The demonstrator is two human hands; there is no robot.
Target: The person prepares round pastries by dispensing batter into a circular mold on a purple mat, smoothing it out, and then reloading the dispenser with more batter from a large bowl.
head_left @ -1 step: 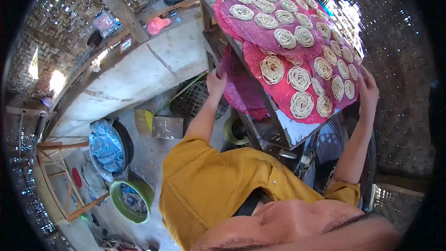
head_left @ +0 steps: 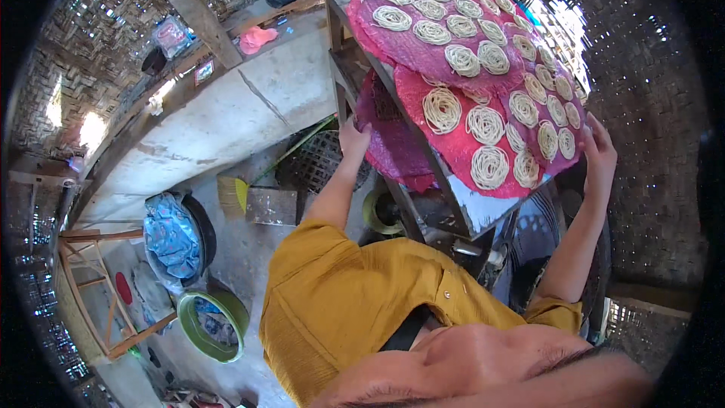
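Observation:
A slanting table-like rack bears overlapping pink and purple mesh sheets (head_left: pixel 453 159), with several pale coils of noodle-like strands (head_left: pixel 487 125) lying flat on them. At the rack's right edge, my right hand (head_left: pixel 599 147) has its fingers bent over the rim of the sheet. My left hand (head_left: pixel 353 138) is closed beside the rack's left leg, its thumb against a purple mesh sheet (head_left: pixel 393 140) hanging below the top. Its other fingers are partly hidden, so what it grips is unclear.
Below left are a broom (head_left: pixel 232 195), a wooden block (head_left: pixel 272 206) and a dark woven basket (head_left: pixel 313 162). Farther left stand a dark tub with blue cloth (head_left: pixel 172 234), a green basin (head_left: pixel 240 313) and a wooden frame (head_left: pixel 143 332). Woven walls (head_left: pixel 657 204) surround the place.
My left hand sits slightly lower, with its thumb sticking out more. The rack and its sheets have shifted very slightly up in view. My right hand keeps its place at the edge.

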